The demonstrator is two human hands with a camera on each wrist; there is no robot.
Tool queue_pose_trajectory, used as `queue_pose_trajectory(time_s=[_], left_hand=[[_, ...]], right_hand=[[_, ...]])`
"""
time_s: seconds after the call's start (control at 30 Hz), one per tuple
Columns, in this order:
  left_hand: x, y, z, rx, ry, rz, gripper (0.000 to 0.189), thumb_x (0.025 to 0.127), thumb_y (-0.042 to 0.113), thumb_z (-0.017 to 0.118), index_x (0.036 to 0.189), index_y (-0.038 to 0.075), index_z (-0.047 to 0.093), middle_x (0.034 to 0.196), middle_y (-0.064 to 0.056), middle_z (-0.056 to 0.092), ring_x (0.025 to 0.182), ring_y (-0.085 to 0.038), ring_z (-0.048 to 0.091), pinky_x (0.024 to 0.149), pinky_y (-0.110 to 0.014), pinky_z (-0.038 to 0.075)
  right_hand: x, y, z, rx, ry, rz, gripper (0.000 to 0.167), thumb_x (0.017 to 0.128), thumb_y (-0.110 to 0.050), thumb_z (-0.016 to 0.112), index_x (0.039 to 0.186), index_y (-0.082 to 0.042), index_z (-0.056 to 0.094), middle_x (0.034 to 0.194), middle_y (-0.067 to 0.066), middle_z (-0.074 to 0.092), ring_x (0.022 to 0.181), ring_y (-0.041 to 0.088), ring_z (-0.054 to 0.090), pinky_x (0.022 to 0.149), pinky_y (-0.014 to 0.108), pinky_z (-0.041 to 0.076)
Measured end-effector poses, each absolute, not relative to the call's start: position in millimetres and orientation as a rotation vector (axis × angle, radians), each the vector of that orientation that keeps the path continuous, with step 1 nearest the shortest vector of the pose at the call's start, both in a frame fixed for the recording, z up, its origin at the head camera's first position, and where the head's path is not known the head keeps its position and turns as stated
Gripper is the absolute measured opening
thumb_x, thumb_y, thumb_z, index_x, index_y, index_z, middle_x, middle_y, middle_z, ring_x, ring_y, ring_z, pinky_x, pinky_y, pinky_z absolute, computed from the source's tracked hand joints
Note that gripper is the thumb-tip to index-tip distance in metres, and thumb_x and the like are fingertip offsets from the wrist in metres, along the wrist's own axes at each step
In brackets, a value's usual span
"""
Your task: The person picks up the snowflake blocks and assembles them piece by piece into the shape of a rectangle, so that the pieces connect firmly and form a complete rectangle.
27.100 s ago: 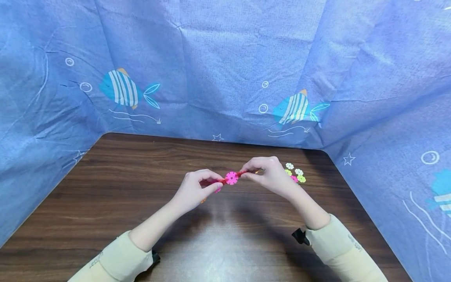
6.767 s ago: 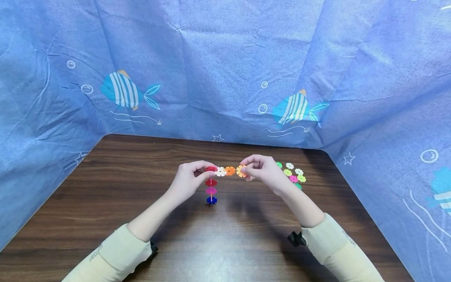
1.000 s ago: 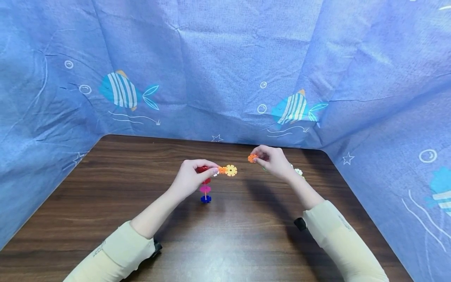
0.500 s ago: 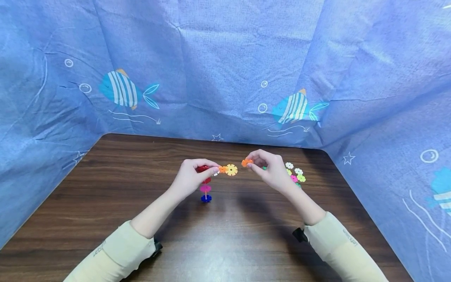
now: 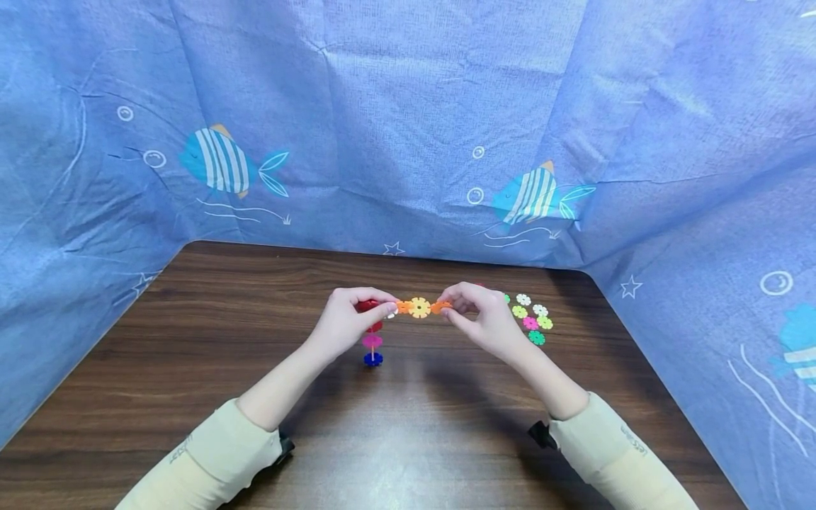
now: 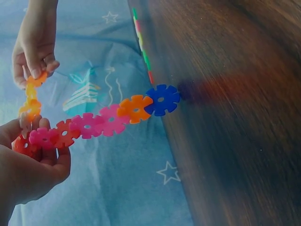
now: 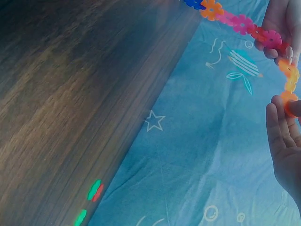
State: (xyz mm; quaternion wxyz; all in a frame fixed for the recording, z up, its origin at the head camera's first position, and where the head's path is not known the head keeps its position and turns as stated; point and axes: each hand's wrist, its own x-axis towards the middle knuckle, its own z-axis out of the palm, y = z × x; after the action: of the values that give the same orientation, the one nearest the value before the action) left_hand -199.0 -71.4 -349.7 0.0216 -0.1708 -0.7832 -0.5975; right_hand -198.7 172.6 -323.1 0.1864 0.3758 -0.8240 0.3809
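A chain of flower-shaped plastic discs point(image 6: 89, 125) hangs from my left hand point(image 5: 344, 322), whose thumb and fingers pinch it near its red and white pieces. Below that hand the chain runs through red, pink and orange discs to a blue disc point(image 5: 373, 360) at the bottom. Its other arm points right and carries a light orange disc point(image 5: 419, 307). Thumb and fingers of my right hand point(image 5: 487, 322) pinch a deeper orange disc point(image 5: 440, 307), edge against the light orange one. Whether their slots interlock I cannot tell.
Several loose discs lie on the wooden table point(image 5: 255, 397) beyond my right hand, among them a white disc point(image 5: 523, 299), a pink disc point(image 5: 530, 323) and a green disc point(image 5: 537, 338). A blue fish-print cloth point(image 5: 408, 127) hangs around the table's far edges.
Over the last second my right hand has come left and down, bringing its orange disc against the chain. The light orange disc, held apart 6.8 s ago, now sits on the chain.
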Motion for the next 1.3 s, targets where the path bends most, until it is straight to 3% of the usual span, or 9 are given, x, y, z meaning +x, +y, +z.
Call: queue_pose_trajectory(time_s=[0.2, 0.37, 0.53, 0.63, 0.73, 0.93, 1.3], left_hand=[[-197.6, -71.4, -348.7, -0.548, -2.436, -1.863, 0.018, 0.086, 0.029, 0.07, 0.096, 0.015, 0.074, 0.078, -0.004, 0.07, 0.064, -0.027, 0.059, 0.05, -0.028, 0.048], [-197.6, -68.9, -349.2, -0.572, -2.421, -1.896, 0.017, 0.084, 0.028, 0.072, 0.097, 0.017, 0.074, 0.082, -0.005, 0.071, 0.062, -0.017, 0.058, 0.051, -0.03, 0.05], [-199.2, -64.6, -350.1, -0.637, -2.404, -1.879, 0.019, 0.081, 0.027, 0.076, 0.096, 0.015, 0.074, 0.082, -0.002, 0.07, 0.055, -0.01, 0.049, 0.047, -0.024, 0.044], [-198.4, -63.8, -348.5, -0.629, -2.418, -1.842, 0.019, 0.08, 0.028, 0.076, 0.094, 0.016, 0.075, 0.069, -0.004, 0.065, 0.049, -0.009, 0.039, 0.043, -0.022, 0.035], [-197.4, -63.6, -346.8, -0.626, -2.43, -1.816, 0.018, 0.08, 0.028, 0.076, 0.093, 0.016, 0.076, 0.067, -0.004, 0.064, 0.046, -0.008, 0.033, 0.04, -0.022, 0.03], [-195.3, -63.0, -344.7, -0.656, -2.427, -1.785, 0.016, 0.079, 0.028, 0.077, 0.09, 0.017, 0.077, 0.083, 0.0, 0.072, 0.044, -0.008, 0.03, 0.04, -0.022, 0.027], [-194.8, -60.4, -347.6, -0.674, -2.436, -1.768, 0.013, 0.079, 0.029, 0.076, 0.089, 0.02, 0.076, 0.077, 0.001, 0.07, 0.04, -0.012, 0.038, 0.037, -0.024, 0.033]], right_hand=[[-200.5, 171.3, -324.4, 1.091, -2.299, 1.038, 0.02, 0.075, 0.01, 0.072, 0.09, 0.0, 0.066, 0.075, 0.014, 0.068, 0.064, 0.019, 0.066, 0.06, 0.028, 0.054], [-209.6, 175.7, -336.0, 1.087, -2.298, 1.064, 0.02, 0.077, 0.004, 0.073, 0.093, -0.006, 0.067, 0.077, 0.006, 0.07, 0.066, 0.011, 0.065, 0.062, 0.023, 0.053], [-208.0, 171.9, -334.4, 1.147, -2.272, 1.058, 0.015, 0.081, -0.004, 0.073, 0.094, -0.009, 0.067, 0.079, -0.001, 0.069, 0.067, 0.006, 0.064, 0.063, 0.02, 0.053], [-206.4, 169.4, -332.0, 1.154, -2.265, 1.056, 0.014, 0.081, -0.004, 0.073, 0.094, -0.009, 0.068, 0.078, -0.002, 0.069, 0.067, 0.006, 0.065, 0.063, 0.02, 0.053], [-205.9, 169.2, -331.4, 1.148, -2.263, 1.059, 0.014, 0.081, -0.003, 0.073, 0.093, -0.01, 0.068, 0.078, -0.002, 0.07, 0.067, 0.007, 0.065, 0.063, 0.019, 0.053], [-206.1, 169.8, -330.9, 1.181, -2.225, 1.056, 0.017, 0.078, 0.0, 0.074, 0.092, -0.008, 0.069, 0.08, 0.003, 0.07, 0.069, 0.01, 0.067, 0.064, 0.021, 0.054], [-204.8, 169.2, -330.9, 1.225, -2.219, 0.989, 0.017, 0.079, 0.001, 0.073, 0.091, -0.01, 0.07, 0.084, 0.0, 0.071, 0.072, 0.006, 0.065, 0.066, 0.016, 0.051]])
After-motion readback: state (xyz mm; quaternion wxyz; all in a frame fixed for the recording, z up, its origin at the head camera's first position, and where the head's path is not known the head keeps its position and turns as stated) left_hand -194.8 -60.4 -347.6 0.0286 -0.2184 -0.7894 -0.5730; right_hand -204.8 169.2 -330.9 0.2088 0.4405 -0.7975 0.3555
